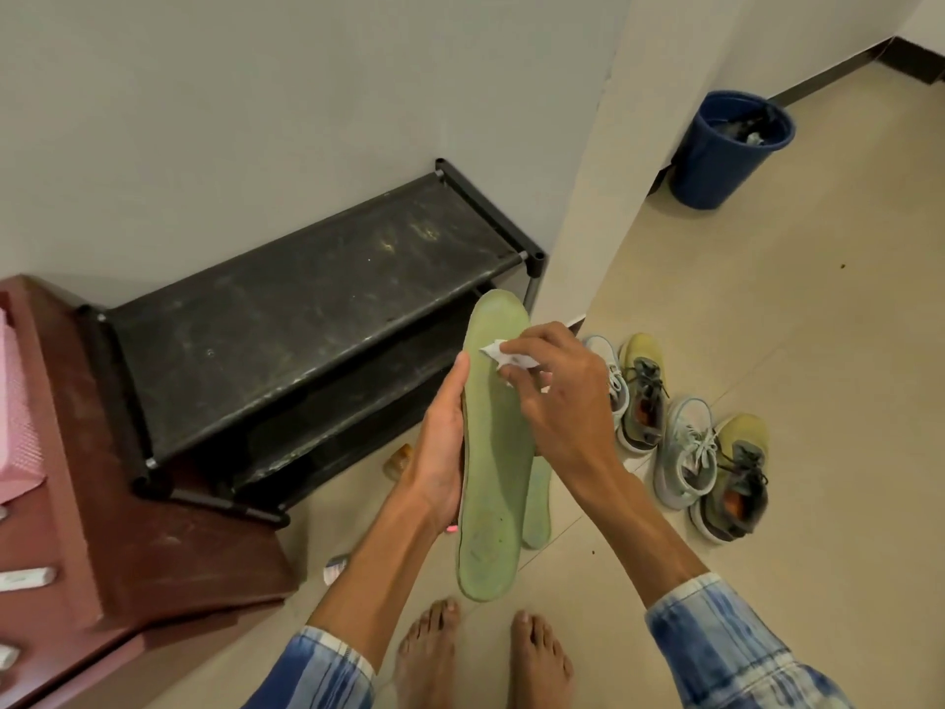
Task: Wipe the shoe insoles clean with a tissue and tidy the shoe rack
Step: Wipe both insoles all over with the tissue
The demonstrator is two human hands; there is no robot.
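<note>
My left hand [441, 447] grips a long green insole [493, 468] by its left edge, holding it upright over the floor. My right hand [555, 396] pinches a small white tissue [503, 356] and presses it on the insole's upper part. A second green insole [537, 509] pokes out behind the first one. The black two-tier shoe rack [307, 319] stands against the wall to the left, its dusty top shelf bare.
Two pairs of sneakers [685, 432] lie on the tiled floor to the right. A blue waste bin [726, 145] stands at the far wall. A reddish-brown cabinet [128, 534] is at the left. Small scraps [399, 460] lie by the rack. My bare feet [480, 652] are below.
</note>
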